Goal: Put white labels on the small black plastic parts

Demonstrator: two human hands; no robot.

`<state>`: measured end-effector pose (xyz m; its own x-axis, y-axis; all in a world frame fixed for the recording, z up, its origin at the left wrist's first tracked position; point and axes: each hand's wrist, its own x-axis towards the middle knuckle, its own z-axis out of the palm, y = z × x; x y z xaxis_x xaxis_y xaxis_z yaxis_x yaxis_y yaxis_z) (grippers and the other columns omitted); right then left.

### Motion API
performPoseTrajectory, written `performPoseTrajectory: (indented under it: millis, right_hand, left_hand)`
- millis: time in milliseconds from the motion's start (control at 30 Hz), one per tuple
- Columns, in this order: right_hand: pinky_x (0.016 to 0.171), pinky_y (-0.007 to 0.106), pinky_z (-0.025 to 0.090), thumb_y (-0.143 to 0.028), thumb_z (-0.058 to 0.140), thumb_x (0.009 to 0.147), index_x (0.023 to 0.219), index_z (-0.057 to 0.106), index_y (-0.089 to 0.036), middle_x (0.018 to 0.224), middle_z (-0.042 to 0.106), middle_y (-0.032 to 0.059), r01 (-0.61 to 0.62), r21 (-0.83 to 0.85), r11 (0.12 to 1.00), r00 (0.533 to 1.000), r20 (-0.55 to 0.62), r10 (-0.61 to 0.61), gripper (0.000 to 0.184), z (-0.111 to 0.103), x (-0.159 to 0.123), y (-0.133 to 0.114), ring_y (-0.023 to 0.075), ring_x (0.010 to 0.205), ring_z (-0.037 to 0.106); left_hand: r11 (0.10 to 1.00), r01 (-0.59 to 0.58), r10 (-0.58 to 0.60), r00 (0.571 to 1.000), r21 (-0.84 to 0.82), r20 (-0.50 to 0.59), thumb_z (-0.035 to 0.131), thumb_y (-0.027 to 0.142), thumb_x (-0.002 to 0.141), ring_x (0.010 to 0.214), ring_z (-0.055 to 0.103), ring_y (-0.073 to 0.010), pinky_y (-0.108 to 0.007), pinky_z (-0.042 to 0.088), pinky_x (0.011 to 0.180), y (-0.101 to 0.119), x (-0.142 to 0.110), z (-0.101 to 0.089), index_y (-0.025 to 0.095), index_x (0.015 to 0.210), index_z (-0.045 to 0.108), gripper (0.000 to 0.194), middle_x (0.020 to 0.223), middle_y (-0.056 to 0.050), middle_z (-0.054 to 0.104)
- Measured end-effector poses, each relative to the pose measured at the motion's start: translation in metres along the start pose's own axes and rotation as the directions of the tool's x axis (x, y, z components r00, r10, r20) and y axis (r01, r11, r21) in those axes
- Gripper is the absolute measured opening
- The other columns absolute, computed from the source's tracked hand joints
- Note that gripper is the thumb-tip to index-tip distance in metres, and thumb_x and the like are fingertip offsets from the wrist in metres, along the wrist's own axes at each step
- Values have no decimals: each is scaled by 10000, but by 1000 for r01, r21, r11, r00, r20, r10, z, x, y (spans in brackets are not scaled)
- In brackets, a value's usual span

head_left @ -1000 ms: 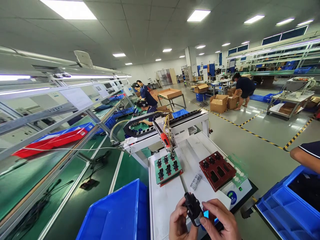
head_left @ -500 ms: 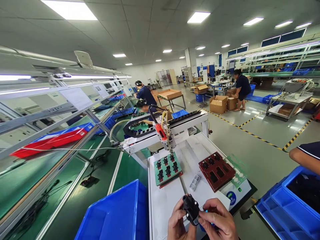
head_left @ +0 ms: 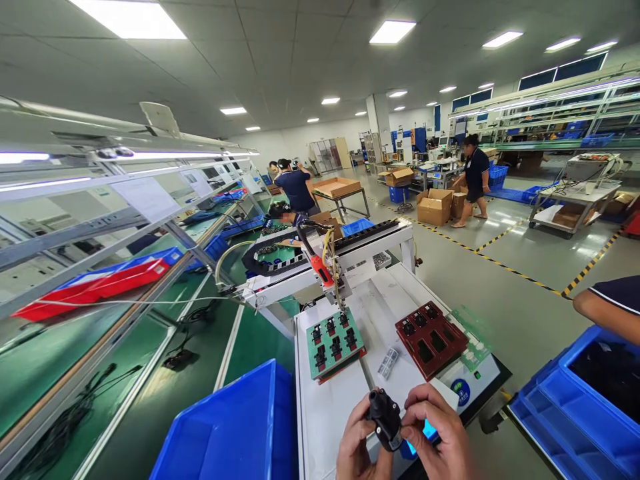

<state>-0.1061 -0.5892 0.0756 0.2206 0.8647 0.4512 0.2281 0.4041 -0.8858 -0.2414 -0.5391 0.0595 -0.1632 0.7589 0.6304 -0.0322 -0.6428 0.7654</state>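
Observation:
My left hand [head_left: 356, 445] and my right hand [head_left: 439, 437] both grip a small black pump-like part [head_left: 385, 419] at the bottom of the view, over the white machine table [head_left: 330, 407]. Something blue [head_left: 424, 433] shows under my right fingers. Beyond the hands lie a green fixture plate [head_left: 333, 342] loaded with several black parts and a dark red fixture plate [head_left: 431, 339]. The machine's red-tipped tool head [head_left: 326, 272] hangs over the green plate.
A blue bin [head_left: 235, 433] stands at the lower left and stacked blue bins [head_left: 575, 407] at the right, with another person's arm [head_left: 607, 308] above them. A green conveyor line [head_left: 125, 373] runs along the left. Other people work farther back among cardboard boxes [head_left: 436, 207].
My hands have turned the black part slightly and shifted it a little. The machine's tool head moved along its gantry. The people in the background walked to new spots.

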Motion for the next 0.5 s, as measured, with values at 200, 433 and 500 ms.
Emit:
performPoseTrajectory:
  millis: [200, 433, 500]
  right_hand:
    - [847, 305, 534, -223, 397, 1086, 993, 510, -259, 1063, 565, 40, -11, -142, 990, 991, 132, 29, 151, -9, 12, -33, 196, 931, 637]
    - [756, 259, 576, -280, 392, 1121, 999, 527, -260, 939, 569, 25, -10, -63, 998, 998, -69, 6, 183, 1, 6, -26, 190, 819, 619]
    - [764, 246, 593, -339, 469, 1113, 1118, 596, -260, 1006, 617, 42, 21, -57, 998, 990, -137, -29, 150, 4, 2, -16, 191, 845, 652]
  left_hand:
    - [989, -135, 132, 989, 57, 66, 847, 232, 847, 1081, 794, -230, -308, 647, 918, 1, 8, -10, 242, 1006, 698, 218, 1175, -105, 819]
    - [998, -59, 55, 993, 32, 104, 883, 129, 772, 1128, 795, -236, -274, 657, 934, -12, 7, -18, 234, 1063, 684, 368, 1221, -106, 811]
    - [999, 47, -48, 998, -6, -46, 907, 251, 782, 1128, 788, -218, -247, 645, 935, -12, -1, -9, 230, 1042, 679, 347, 1199, -96, 803]
